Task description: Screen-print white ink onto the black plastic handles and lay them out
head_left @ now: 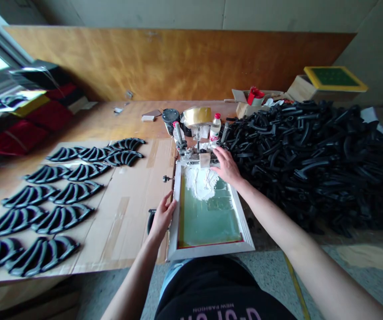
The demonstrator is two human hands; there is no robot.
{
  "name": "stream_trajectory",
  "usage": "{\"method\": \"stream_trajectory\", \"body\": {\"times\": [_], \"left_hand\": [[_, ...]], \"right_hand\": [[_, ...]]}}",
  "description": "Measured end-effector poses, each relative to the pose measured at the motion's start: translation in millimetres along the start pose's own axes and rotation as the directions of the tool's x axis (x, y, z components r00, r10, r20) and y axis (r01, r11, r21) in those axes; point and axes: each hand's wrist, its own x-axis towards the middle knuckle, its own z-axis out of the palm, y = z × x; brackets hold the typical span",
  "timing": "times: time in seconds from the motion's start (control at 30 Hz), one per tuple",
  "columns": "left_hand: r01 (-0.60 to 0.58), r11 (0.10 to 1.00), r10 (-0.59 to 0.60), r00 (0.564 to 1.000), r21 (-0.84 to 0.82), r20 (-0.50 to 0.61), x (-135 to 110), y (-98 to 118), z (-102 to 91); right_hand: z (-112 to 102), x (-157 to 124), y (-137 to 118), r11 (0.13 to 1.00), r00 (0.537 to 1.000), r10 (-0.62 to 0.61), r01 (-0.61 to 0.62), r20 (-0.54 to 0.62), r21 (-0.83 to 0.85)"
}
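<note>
In front of me lies a silver-framed printing screen (173, 240) with green mesh. White paste (202, 184) is smeared thickly over its far end. Along the frame's left rail is my left hand (164, 215), thumb and forefinger apart at the edge; its other fingers are partly hidden. A dark curved piece (150, 220) shows just left of that hand. My right hand (226, 166) reaches over the far right corner, fingers spread, close to the metal hinge clamp (189, 155) and a pale squeegee-like block (205, 160). I see nothing held in it.
Several black ribbed fan-shaped groups of parts (74, 193) lie in rows on cardboard (121, 222) at left. A large heap of black plastic parts (311, 164) fills the right. Behind the screen stand a tape roll (197, 116), a red-capped bottle (215, 128) and a dark tub (170, 116).
</note>
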Motion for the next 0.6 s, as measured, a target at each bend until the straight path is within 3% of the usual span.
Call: {"method": "stream_trajectory", "body": {"times": [0.07, 0.13, 0.2, 0.3, 0.4, 0.47, 0.5, 0.6], "left_hand": [[0.021, 0.999, -0.021, 1.0, 0.045, 0.016, 8.1, -14.5, 3.7], [0.023, 0.997, -0.025, 0.999, 0.074, 0.024, 13.7, -24.0, 4.5], [0.028, 0.997, -0.029, 0.999, 0.068, 0.025, 15.9, -28.8, 3.4], [0.046, 0.998, -0.046, 0.999, 0.036, 0.016, 14.8, -29.1, 2.1], [0.063, 0.998, -0.063, 0.998, 0.016, -0.001, 12.1, -25.6, 3.1], [0.065, 0.998, -0.065, 0.998, 0.012, -0.012, 10.7, -23.2, 4.4], [0.062, 0.998, -0.062, 0.998, 0.012, -0.017, 10.2, -22.4, 4.8], [0.056, 0.998, -0.056, 0.998, 0.002, -0.026, 9.9, -22.0, 5.1]], "right_hand": [[14.5, 13.5, -19.9, 0.996, 0.985, -0.063, 0.073, 0.159, -0.055], [25.7, 16.6, -32.3, 0.989, 0.954, -0.044, 0.084, 0.297, -0.121], [29.8, 9.0, -38.6, 0.983, 0.931, -0.033, 0.097, 0.363, -0.159], [19.5, -14.2, -42.6, 0.968, 0.885, -0.18, 0.236, 0.428, -0.08], [-0.8, -30.5, -43.2, 0.901, 0.766, -0.414, 0.423, 0.492, 0.099], [-9.2, -31.6, -42.3, 0.874, 0.717, -0.475, 0.454, 0.511, 0.176], [-10.1, -30.5, -41.8, 0.878, 0.721, -0.47, 0.443, 0.509, 0.183], [-2.1, -31.6, -41.4, 0.91, 0.805, -0.408, 0.397, 0.431, 0.119]]}}
